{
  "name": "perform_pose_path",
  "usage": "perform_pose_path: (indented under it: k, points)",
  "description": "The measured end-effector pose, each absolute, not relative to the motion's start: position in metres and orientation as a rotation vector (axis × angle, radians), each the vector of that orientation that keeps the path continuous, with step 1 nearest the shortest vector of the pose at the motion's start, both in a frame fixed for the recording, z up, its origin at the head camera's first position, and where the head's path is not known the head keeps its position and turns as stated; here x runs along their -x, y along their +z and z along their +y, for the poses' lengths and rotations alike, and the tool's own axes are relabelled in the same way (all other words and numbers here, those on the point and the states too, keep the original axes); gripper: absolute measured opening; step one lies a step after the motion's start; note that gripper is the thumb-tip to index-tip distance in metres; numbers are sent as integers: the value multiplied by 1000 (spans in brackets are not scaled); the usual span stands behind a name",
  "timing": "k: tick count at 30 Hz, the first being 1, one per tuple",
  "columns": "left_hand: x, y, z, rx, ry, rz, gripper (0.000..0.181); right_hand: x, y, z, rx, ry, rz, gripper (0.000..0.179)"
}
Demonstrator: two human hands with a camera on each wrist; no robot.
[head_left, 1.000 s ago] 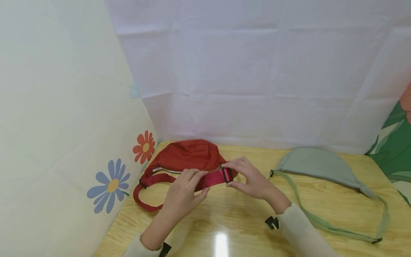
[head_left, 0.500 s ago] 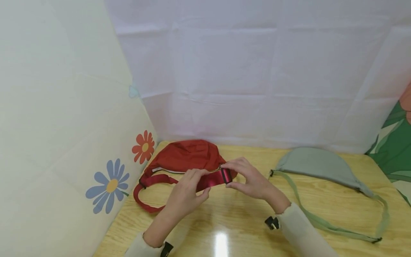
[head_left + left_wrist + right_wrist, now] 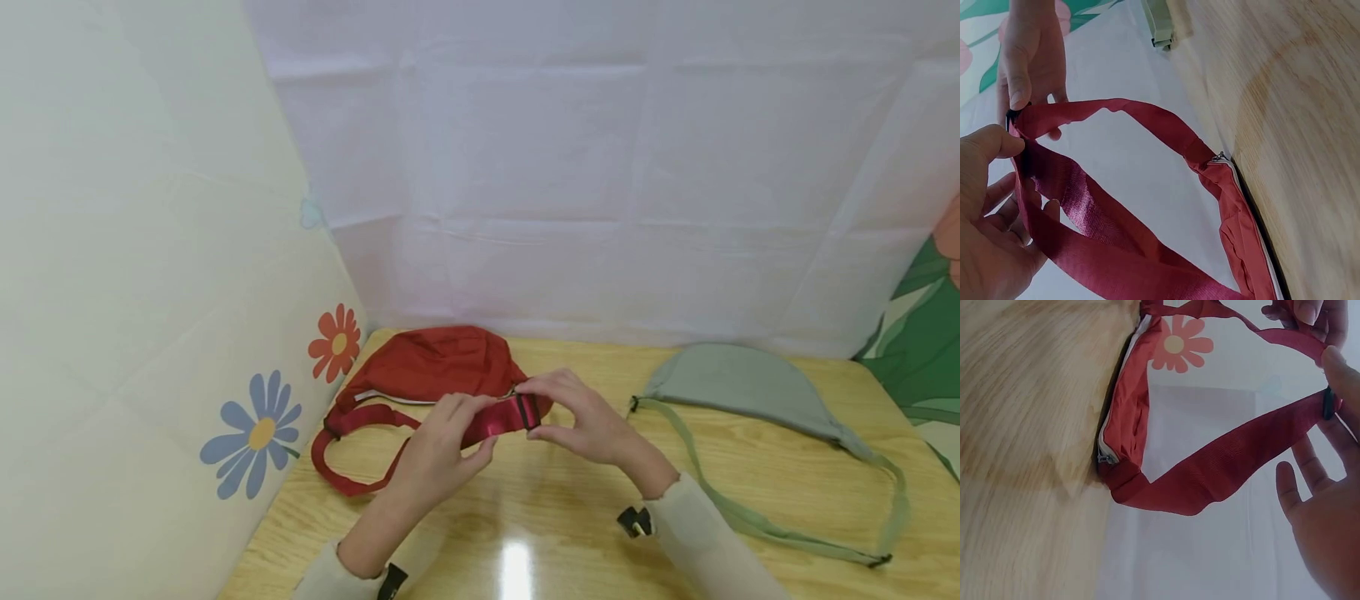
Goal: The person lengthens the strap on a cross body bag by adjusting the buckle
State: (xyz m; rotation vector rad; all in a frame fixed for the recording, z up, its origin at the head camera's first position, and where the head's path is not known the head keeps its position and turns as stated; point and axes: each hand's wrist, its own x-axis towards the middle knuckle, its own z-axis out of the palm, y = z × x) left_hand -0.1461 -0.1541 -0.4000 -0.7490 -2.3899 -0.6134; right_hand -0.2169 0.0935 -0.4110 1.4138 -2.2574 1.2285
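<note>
A red waist bag lies at the back left of the table, its white-edged zipper facing the front. Its dark red strap is lifted off the table between both hands. My left hand pinches the strap between thumb and fingers, left of the black slider buckle. With thumb and fingertips, my right hand holds the strap at that buckle. In the left wrist view the strap loops from the fingers back to the bag. The right wrist view shows the buckle against the right fingers.
A grey-green waist bag lies at the back right, its green strap looped toward the front. White cloth hangs behind the wooden table. A flower-printed panel stands along the left side.
The left hand has shifted slightly right, nearer the buckle, and the strap between the hands looks shorter. The right hand stays almost in place; both bags lie as before.
</note>
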Motion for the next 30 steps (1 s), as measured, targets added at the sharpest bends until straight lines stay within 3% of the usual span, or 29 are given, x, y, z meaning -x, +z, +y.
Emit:
perform_pose_path:
  k: [30]
  points:
    - [153,-401,-151,832,-587,-2275,43,217,-409,92,-1343,1359,-2337,52]
